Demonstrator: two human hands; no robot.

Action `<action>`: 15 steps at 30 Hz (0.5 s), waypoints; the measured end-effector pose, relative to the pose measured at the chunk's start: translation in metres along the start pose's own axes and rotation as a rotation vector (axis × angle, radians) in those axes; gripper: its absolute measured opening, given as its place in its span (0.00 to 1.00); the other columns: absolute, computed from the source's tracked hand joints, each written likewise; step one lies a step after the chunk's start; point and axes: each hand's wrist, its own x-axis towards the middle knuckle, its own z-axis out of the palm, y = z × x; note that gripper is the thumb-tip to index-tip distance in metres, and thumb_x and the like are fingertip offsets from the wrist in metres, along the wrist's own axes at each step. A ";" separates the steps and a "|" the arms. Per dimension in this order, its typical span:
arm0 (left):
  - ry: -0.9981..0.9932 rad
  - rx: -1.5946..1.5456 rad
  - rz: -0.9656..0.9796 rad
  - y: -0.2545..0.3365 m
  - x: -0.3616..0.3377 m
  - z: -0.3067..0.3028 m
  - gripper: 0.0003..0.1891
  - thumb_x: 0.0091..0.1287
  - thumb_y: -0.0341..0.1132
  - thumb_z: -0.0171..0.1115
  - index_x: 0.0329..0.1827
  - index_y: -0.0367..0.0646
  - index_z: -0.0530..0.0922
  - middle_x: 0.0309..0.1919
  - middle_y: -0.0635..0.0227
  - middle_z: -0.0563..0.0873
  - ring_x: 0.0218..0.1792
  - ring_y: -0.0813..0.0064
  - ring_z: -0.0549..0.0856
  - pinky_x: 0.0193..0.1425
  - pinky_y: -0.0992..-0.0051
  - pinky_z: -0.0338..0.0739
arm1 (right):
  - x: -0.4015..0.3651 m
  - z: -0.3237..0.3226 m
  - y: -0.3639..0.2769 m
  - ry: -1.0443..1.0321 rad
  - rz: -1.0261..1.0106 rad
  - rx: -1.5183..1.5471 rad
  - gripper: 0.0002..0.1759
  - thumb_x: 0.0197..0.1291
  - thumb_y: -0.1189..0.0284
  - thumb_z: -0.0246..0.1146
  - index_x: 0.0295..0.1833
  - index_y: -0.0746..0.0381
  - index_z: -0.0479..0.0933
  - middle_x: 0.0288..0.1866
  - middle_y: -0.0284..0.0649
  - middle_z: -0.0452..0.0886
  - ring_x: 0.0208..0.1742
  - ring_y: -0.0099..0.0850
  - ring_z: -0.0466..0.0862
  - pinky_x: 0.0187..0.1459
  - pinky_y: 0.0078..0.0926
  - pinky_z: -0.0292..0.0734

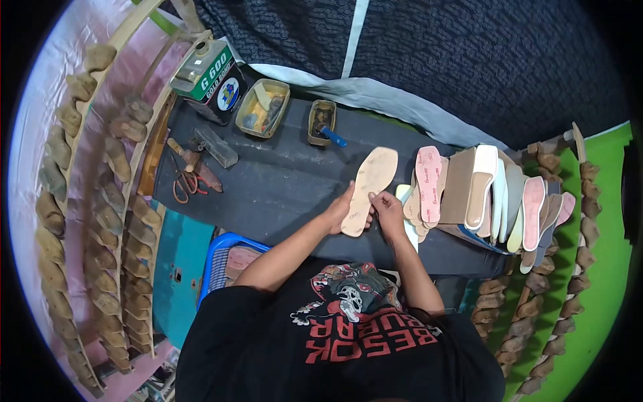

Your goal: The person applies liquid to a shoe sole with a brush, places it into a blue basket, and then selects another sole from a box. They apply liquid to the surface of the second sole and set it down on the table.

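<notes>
A tan shoe insole [368, 185] lies tilted on the dark worktable [281, 181], its toe end pointing away from me. My left hand [343, 211] grips the insole's heel end from the left side. Just right of it, my right hand [386, 209] pinches the same end with its fingertips. Immediately to the right of my right hand, a pink insole [429, 175] lies on top of a row of overlapping insoles and soles.
A row of soles [499, 194] covers the table's right part. At the back stand a green G 600 can [207, 75], a tin tray [263, 108] and a small glue pot with a blue brush [323, 123]. Scissors [185, 182] lie left. Racks of wooden shoe lasts [100, 221] flank both sides.
</notes>
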 end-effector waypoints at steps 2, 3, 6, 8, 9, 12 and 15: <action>0.008 -0.067 -0.040 -0.009 -0.011 -0.011 0.40 0.79 0.70 0.33 0.67 0.43 0.75 0.42 0.61 0.87 0.37 0.65 0.90 0.43 0.61 0.90 | 0.003 0.005 0.004 0.030 0.054 -0.005 0.15 0.77 0.64 0.63 0.35 0.59 0.76 0.22 0.28 0.73 0.22 0.19 0.72 0.25 0.19 0.67; 0.034 -0.075 -0.050 -0.012 -0.017 -0.014 0.40 0.79 0.71 0.33 0.67 0.42 0.76 0.41 0.61 0.87 0.37 0.65 0.90 0.43 0.61 0.90 | 0.008 0.005 0.012 0.059 0.070 -0.002 0.17 0.78 0.63 0.62 0.34 0.59 0.76 0.21 0.28 0.73 0.22 0.19 0.71 0.25 0.19 0.66; 0.070 -0.102 -0.064 -0.018 -0.034 -0.031 0.40 0.79 0.71 0.33 0.67 0.43 0.76 0.40 0.61 0.86 0.37 0.64 0.90 0.43 0.60 0.90 | 0.018 0.010 0.023 0.071 0.074 0.013 0.15 0.80 0.63 0.58 0.41 0.61 0.77 0.23 0.29 0.75 0.20 0.20 0.70 0.24 0.20 0.68; 0.074 -0.149 -0.051 -0.022 -0.047 -0.044 0.40 0.79 0.70 0.34 0.67 0.44 0.76 0.40 0.61 0.86 0.37 0.63 0.90 0.43 0.59 0.90 | 0.022 0.023 0.019 0.053 0.037 0.050 0.13 0.80 0.64 0.57 0.46 0.62 0.77 0.25 0.30 0.76 0.20 0.20 0.71 0.24 0.20 0.69; 0.103 -0.169 -0.039 -0.023 -0.054 -0.046 0.39 0.79 0.70 0.34 0.66 0.44 0.77 0.40 0.61 0.86 0.37 0.63 0.90 0.43 0.59 0.90 | 0.028 0.025 0.018 -0.028 0.053 0.030 0.11 0.81 0.66 0.56 0.53 0.64 0.76 0.27 0.31 0.78 0.21 0.20 0.73 0.24 0.20 0.71; 0.178 -0.191 0.039 -0.024 -0.071 -0.053 0.39 0.79 0.70 0.35 0.64 0.44 0.77 0.40 0.61 0.87 0.37 0.63 0.90 0.43 0.59 0.90 | 0.044 0.041 0.017 -0.165 0.084 0.014 0.11 0.80 0.67 0.56 0.53 0.64 0.77 0.28 0.31 0.78 0.22 0.20 0.75 0.24 0.20 0.72; 0.274 -0.234 0.123 -0.023 -0.086 -0.059 0.39 0.79 0.70 0.36 0.61 0.43 0.78 0.40 0.61 0.87 0.37 0.64 0.90 0.43 0.59 0.90 | 0.055 0.065 0.017 -0.262 0.095 0.022 0.10 0.80 0.68 0.57 0.52 0.65 0.78 0.28 0.31 0.79 0.22 0.20 0.75 0.25 0.19 0.71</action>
